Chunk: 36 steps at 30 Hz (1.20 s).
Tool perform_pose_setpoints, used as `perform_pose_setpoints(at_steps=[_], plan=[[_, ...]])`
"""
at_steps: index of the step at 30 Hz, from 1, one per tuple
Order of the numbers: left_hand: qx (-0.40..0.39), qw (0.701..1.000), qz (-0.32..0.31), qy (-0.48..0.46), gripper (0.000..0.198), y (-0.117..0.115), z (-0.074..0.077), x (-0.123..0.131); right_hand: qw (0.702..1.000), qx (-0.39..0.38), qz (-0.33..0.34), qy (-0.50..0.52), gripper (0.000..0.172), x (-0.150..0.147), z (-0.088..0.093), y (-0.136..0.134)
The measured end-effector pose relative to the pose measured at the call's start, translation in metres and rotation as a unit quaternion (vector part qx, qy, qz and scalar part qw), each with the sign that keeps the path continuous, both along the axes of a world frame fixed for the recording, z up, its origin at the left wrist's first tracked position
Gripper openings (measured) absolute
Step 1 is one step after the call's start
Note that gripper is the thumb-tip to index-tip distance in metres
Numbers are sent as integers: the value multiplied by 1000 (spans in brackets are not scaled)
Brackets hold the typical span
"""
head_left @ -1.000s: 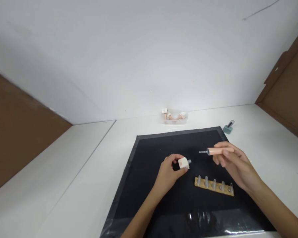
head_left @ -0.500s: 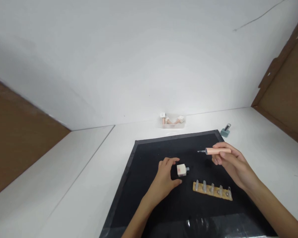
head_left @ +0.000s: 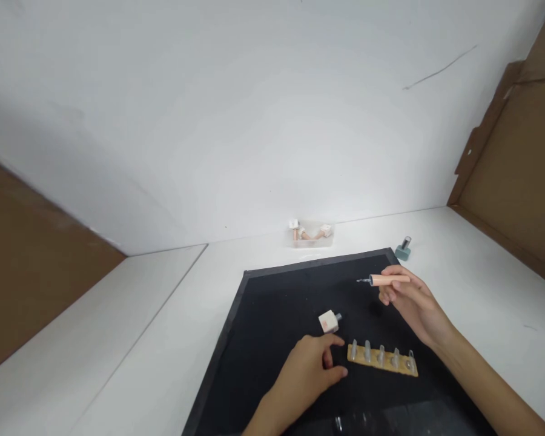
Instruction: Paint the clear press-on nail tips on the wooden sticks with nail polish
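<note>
Between the thumb and fingers of my right hand (head_left: 411, 300) is a peach nail polish cap with brush (head_left: 389, 280), its thin brush tip pointing left above the black mat. My left hand (head_left: 311, 366) holds nothing, thumb and fingers apart, close to the left end of a tan strip (head_left: 367, 357). Several clear nail tips (head_left: 381, 355) stand in a row on that strip. Just beyond my left fingers lies a white nail polish bottle (head_left: 329, 321), tipped on its side with its uncapped neck to the right.
The black mat (head_left: 272, 303) covers the middle of the white table (head_left: 163, 339). Behind it a clear tray (head_left: 315, 243) contains several white and peach bottles. A blue-green bottle (head_left: 402, 251) stands at the mat's far right corner. Brown cardboard (head_left: 518, 163) borders the sides.
My left hand has come away from the white bottle, moving nearer to me and toward the strip. The bottle has turned slightly. My right hand still holds the brush cap.
</note>
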<state>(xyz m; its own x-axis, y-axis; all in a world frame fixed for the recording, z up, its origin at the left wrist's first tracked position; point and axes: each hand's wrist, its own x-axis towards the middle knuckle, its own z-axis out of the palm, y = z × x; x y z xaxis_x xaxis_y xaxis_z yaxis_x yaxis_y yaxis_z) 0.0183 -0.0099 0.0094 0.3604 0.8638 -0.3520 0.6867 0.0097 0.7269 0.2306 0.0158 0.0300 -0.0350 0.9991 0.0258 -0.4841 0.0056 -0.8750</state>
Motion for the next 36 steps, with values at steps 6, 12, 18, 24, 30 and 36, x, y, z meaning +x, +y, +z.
perform_pose_setpoints(at_steps=[6, 12, 18, 24, 30, 36], plan=[[25, 998, 50, -2, 45, -7, -9, 16, 1000, -4, 7, 11, 19, 0, 1, 0], [63, 997, -8, -52, 15, -7, -8, 20, 1000, -3, 6, 14, 19, 1, 0, -2], [-76, 929, 15, -361, 31, -18, -12, 29, 1000, 4, -13, 22, 19, 4, 2, 0], [-193, 843, 96, -492, 56, -17, -20, 58, 1000, 5, -20, 20, 20, 5, 5, 0], [-182, 823, 174, -509, 50, -11, -16, 67, 999, 13, -37, 16, 21, 7, 8, 1], [-247, 771, 194, -554, 51, -8, -10, 57, 998, 29, -63, 7, 22, 12, 13, 2]])
